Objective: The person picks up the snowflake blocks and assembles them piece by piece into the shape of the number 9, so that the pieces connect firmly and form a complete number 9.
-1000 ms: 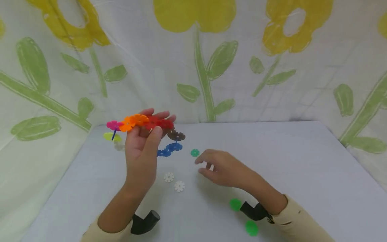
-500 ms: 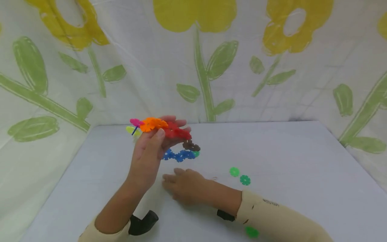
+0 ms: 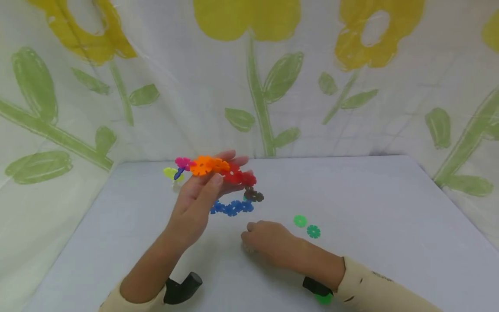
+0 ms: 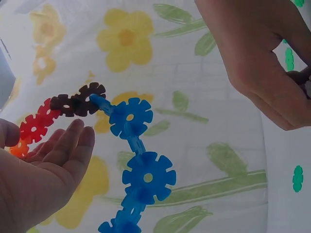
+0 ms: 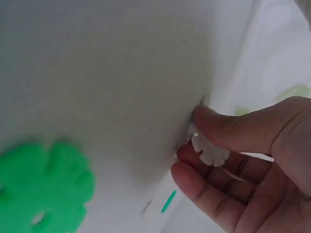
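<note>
My left hand (image 3: 191, 210) holds up a chain of interlocking notched plastic discs between thumb and fingers. Red discs (image 3: 232, 174) and orange discs (image 3: 202, 165) lie at its grip. Pink (image 3: 183, 163), purple and yellow-green discs run off to the left. Past the fingers hang brown discs (image 4: 73, 103), then blue discs (image 4: 148, 177); part of the chain is hidden behind the hand. Low over the table, my right hand (image 3: 270, 242) pinches a white notched disc (image 5: 211, 150) between thumb and fingers. Whether it has a second white disc cannot be told.
Loose on the white table (image 3: 390, 208), to the right of my right hand, lie a light green disc (image 3: 300, 221) and a darker green disc (image 3: 313, 231). Another green disc (image 3: 323, 299) is partly under the right wrist camera. A flower-printed cloth (image 3: 195, 95) hangs behind.
My left hand has moved right with the chain. My right hand went left to the white discs and came back right holding white. Two green discs now lie farther right on the table.
</note>
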`<state>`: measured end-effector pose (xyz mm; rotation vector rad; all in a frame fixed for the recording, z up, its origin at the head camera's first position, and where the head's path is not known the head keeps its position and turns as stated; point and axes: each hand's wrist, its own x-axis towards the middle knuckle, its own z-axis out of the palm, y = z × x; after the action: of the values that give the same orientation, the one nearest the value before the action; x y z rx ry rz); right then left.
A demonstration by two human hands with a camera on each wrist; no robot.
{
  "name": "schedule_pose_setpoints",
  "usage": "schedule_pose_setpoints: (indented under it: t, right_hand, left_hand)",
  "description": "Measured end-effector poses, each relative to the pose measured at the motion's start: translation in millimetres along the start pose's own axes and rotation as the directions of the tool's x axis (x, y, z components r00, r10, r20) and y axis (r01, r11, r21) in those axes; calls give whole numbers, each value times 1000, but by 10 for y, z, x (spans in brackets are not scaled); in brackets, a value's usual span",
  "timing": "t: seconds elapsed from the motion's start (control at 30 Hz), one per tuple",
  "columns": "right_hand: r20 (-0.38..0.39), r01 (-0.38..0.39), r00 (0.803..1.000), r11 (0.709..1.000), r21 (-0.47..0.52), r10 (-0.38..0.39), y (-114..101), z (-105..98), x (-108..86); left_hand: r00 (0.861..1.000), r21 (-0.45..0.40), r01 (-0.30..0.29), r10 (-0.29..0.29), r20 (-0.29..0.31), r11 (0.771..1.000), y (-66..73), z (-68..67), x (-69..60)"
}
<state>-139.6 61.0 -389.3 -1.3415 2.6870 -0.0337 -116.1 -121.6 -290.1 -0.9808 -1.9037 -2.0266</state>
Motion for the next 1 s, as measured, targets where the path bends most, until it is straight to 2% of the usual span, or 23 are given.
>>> schedule_pose_setpoints:
  t: [0.1, 0.2, 0.33, 0.43, 0.6, 0.67, 0.73, 0.83, 0.93, 1.0]
  right_hand:
    - [31, -50, 998, 996, 73, 48, 43, -16, -45]
    - [109, -123, 988, 982, 143, 108, 68, -66, -91]
    - [206, -219, 964, 944, 246, 170, 99, -118, -142]
    - [222, -243, 959, 917, 318, 177, 128, -111, -178]
    - [168, -180, 979, 887, 426, 118, 226, -139, -266]
    - [130, -136, 988, 881, 454, 85, 285, -184, -295]
    - [79, -92, 995, 862, 499, 60, 355, -240, -320]
    - [-48, -13, 997, 793, 608, 54, 453, -354, -378]
    - [-164, 58, 982, 678, 733, 94, 524, -458, -435]
    - [-198, 76, 971, 610, 789, 135, 561, -483, -446]
  left_hand:
    - [1000, -6, -3, 3, -9, 1000, -26, 4, -5]
    - [1000, -22, 5, -6, -15, 1000, -49, 4, -9]
    - [999, -32, 20, -22, -36, 999, -62, 14, -9]
    - [997, -48, 29, -33, -70, 998, -62, 35, -5]
    - [989, -51, 42, -48, -137, 998, -73, 70, 5]
    - [987, -38, 47, -53, -151, 998, -79, 76, 3]
    - [987, -32, 53, -58, -152, 998, -84, 80, -3]
    - [986, -21, 66, -68, -150, 998, -93, 88, -9]
    - [985, -8, 83, -83, -152, 997, -101, 100, -10]
    - [984, -1, 90, -89, -157, 996, -105, 105, -12]
